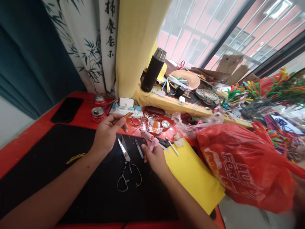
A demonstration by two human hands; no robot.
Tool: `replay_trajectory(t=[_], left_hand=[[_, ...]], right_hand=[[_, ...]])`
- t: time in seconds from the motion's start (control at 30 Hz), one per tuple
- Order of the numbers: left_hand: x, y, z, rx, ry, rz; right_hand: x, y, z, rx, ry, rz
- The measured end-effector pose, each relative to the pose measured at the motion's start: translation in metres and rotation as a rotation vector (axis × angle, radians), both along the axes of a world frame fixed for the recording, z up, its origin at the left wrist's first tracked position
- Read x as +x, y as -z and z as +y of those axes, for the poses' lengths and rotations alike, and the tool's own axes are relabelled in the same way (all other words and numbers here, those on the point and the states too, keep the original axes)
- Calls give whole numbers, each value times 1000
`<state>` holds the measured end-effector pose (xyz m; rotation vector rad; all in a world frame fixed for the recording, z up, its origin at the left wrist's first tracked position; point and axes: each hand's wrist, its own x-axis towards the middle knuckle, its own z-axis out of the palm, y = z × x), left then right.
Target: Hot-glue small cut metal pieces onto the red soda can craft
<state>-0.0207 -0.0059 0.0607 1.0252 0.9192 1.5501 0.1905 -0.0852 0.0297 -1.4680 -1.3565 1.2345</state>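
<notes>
Two grasps | left fingers (119,123) pinching brown piece (128,115) | right fingers (148,153) around pink glue gun (148,137)

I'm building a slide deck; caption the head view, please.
Left hand holding a small brown piece, right hand a pink glue gun; open scissors on a black mat.

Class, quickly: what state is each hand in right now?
Left hand: closed, pinching a small brown piece.
Right hand: closed around a pink glue gun.

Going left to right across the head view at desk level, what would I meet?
Black phone, left hand pinching a small brown piece, scissors, pink glue gun in the right hand, yellow sheet, red plastic bag.
</notes>
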Motion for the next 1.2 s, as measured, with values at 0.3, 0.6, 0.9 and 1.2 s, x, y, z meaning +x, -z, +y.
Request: replay_trajectory(t=[0.3,0.6,0.9,1.2], left_hand=[[8,-2,-9,-33,60,4],[8,-5,-10,-38,60,18],[13,-4,-13,-61,84,21],[16,1,-14,-99,106,23]], right_hand=[[-4,-7,12,130,-30,-413],[-9,-9,12,85,-47,-540],[-14,-10,13,76,-75,-665],[-17,-5,12,70,-126,-747]])
